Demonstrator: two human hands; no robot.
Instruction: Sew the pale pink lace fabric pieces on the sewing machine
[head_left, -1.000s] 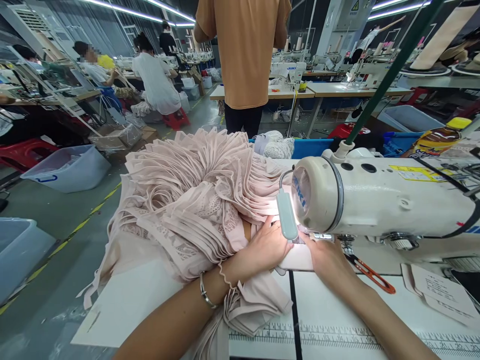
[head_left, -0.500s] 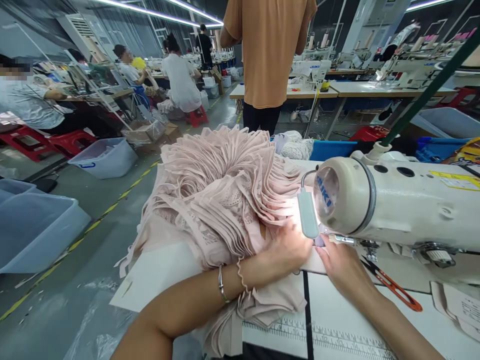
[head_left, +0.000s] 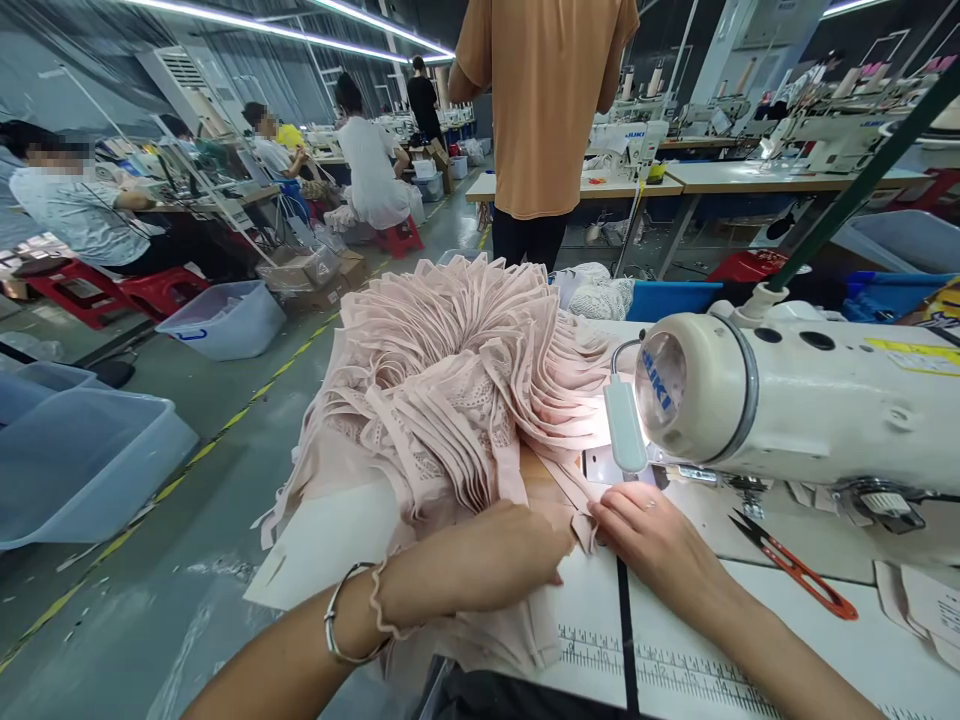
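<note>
A large pile of pale pink lace-trimmed fabric pieces point(head_left: 450, 390) covers the left of the sewing table. My left hand point(head_left: 517, 550) is closed over the near edge of the pile; its fingers curl under, so what they grip is partly hidden. Beside the needle area, my right hand point(head_left: 645, 520) pinches the end of a pink fabric strip point(head_left: 582, 525). The white sewing machine point(head_left: 795, 400) stands at the right, with a small lamp point(head_left: 625, 425) lighting the spot behind my right hand. Orange-handled snips point(head_left: 802, 572) lie right of that hand.
A person in a brown shirt point(head_left: 553, 110) stands beyond the table. Others sit at machines at the far left. Translucent bins point(head_left: 90, 460) are on the floor at left. A printed ruler point(head_left: 675, 670) runs along the table's front edge. Paper tags point(head_left: 926, 610) lie far right.
Both hands have come back toward me from the needle area. My left hand has moved left and down, and the strip's end now shows by my right fingertips. The view has shifted slightly.
</note>
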